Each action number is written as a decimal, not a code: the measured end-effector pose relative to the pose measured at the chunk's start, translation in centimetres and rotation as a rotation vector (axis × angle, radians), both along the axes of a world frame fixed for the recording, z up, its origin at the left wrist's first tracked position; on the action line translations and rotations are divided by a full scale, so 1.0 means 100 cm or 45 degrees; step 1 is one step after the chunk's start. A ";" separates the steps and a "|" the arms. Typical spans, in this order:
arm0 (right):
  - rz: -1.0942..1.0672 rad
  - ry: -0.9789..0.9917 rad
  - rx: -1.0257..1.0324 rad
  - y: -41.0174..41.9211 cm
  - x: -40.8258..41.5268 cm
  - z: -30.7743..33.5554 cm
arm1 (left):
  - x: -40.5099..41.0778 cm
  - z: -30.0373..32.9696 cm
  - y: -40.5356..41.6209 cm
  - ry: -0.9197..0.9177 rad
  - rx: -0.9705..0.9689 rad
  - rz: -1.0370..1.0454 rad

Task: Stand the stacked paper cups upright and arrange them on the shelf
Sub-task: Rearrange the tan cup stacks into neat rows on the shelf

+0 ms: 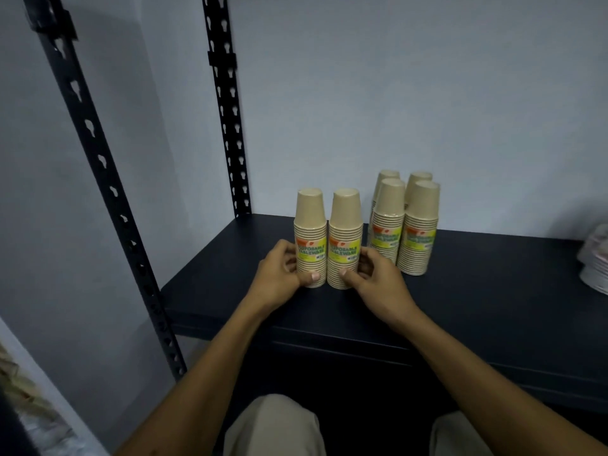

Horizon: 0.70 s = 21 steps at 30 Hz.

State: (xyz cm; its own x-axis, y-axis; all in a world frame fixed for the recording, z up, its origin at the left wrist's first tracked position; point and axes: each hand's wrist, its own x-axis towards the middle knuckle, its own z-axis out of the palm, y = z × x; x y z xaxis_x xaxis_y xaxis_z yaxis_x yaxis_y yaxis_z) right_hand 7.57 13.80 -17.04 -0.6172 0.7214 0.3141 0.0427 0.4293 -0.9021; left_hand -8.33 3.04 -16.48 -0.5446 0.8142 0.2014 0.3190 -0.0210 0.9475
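Two wrapped stacks of tan paper cups stand upright side by side on the dark shelf (477, 297). My left hand (279, 274) grips the lower part of the left stack (310, 225), thumb across its front. The base of the right stack (345, 225) is held by my right hand (378, 278). Both stacks carry yellow-green labels. To the right and further back stands a group of several more upright cup stacks (419, 225), in two rows, apart from my hands.
Black perforated shelf posts (227, 110) rise at the left, against a pale wall. A pile of whitish wrapped plates (597, 261) lies at the shelf's right edge. My knees show at the bottom, below the shelf's front edge.
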 end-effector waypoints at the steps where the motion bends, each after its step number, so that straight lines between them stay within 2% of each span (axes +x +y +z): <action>1: 0.003 0.000 -0.008 0.001 0.007 0.000 | 0.005 0.000 0.002 0.001 -0.003 -0.014; 21: -0.150 0.002 -0.078 0.025 0.096 0.009 | 0.076 0.001 0.048 0.039 0.008 -0.168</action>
State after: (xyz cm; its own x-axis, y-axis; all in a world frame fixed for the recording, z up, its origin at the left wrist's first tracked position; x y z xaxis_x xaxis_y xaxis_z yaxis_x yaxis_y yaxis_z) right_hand 17.14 16.27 -16.15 -0.5267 0.8066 0.2684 0.0879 0.3658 -0.9265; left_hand -0.72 7.81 -16.37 -0.4265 0.8768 0.2221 0.3421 -0.0709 0.9370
